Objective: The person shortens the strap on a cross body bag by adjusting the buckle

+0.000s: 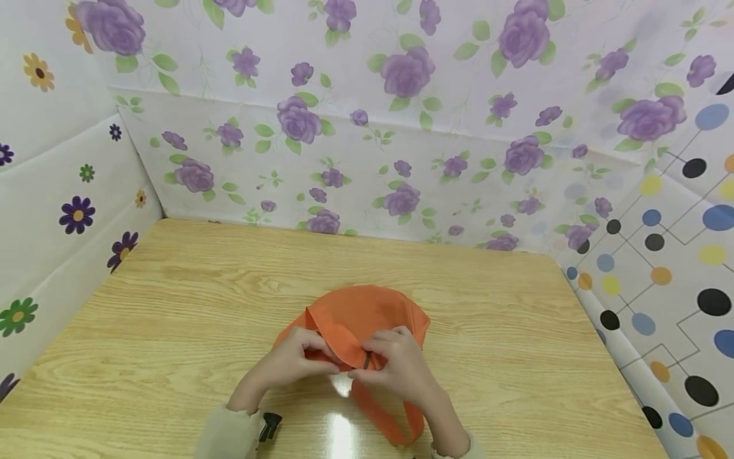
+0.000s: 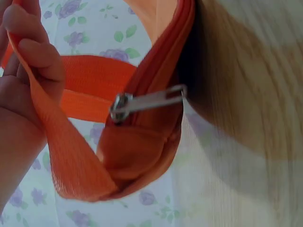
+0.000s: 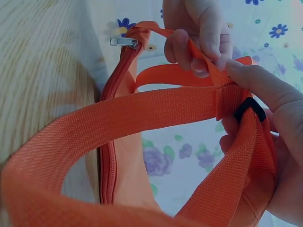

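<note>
An orange fabric bag (image 1: 367,309) lies on the table in front of me. My left hand (image 1: 295,358) holds the orange webbing strap (image 2: 71,156) between thumb and fingers, as both wrist views show. Close beside it, my right hand (image 1: 399,362) pinches the strap near a stitched fold, right at a black slider buckle (image 3: 250,109). From there a loop of webbing (image 3: 142,111) curves toward the right wrist camera; in the head view it hangs down toward me. A metal zipper pull (image 2: 151,101) sticks out from the end of the bag's red-orange zipper (image 3: 111,165).
The wooden table (image 1: 201,306) spreads around the bag and reflects light near the front. Flower-printed sheeting (image 1: 355,140) covers the back wall, with a dotted sheet (image 1: 659,306) on the right. A small black clip-like piece (image 1: 269,426) shows beside the left sleeve.
</note>
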Tool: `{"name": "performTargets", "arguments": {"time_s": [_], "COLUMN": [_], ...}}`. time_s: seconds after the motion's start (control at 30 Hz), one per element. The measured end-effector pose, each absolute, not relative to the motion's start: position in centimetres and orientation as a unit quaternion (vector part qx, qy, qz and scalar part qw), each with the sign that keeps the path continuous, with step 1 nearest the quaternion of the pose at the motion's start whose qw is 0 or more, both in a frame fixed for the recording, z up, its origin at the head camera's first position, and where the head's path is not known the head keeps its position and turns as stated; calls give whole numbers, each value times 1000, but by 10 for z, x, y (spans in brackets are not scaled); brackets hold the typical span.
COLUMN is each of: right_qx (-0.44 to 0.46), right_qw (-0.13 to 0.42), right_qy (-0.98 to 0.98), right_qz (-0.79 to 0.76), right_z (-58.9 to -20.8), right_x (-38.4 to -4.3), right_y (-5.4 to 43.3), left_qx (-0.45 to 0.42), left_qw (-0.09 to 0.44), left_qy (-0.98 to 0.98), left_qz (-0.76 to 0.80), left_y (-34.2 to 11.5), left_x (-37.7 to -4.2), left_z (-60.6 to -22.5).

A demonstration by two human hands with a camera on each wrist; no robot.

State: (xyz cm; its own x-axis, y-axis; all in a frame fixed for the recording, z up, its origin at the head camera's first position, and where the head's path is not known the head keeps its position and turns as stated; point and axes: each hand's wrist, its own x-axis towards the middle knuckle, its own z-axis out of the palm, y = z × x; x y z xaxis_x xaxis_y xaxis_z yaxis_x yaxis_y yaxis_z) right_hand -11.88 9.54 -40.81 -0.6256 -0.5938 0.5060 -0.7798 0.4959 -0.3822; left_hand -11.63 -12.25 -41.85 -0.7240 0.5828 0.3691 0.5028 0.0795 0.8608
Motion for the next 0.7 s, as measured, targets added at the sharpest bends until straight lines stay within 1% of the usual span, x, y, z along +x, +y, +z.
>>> {"name": "performTargets", "arguments": {"time_s": [0.3, 0.53, 0.7], "right_qx": [401, 397, 401], "right_qw": [158, 165, 170], "right_qy": [-851, -848, -841], "right_qz": [302, 310, 321], "right_z": [-409, -410, -412], "right_x": [-120, -121, -121], "right_y": [98, 104, 108], "left_qx": [349, 325, 318], "left_qw": [22, 46, 53], "left_qy": [748, 751, 745], "left_qz": [565, 573, 584], "left_y": [-132, -139, -143], "left_x": [-115, -116, -116], "left_z": [-416, -419, -420]}}
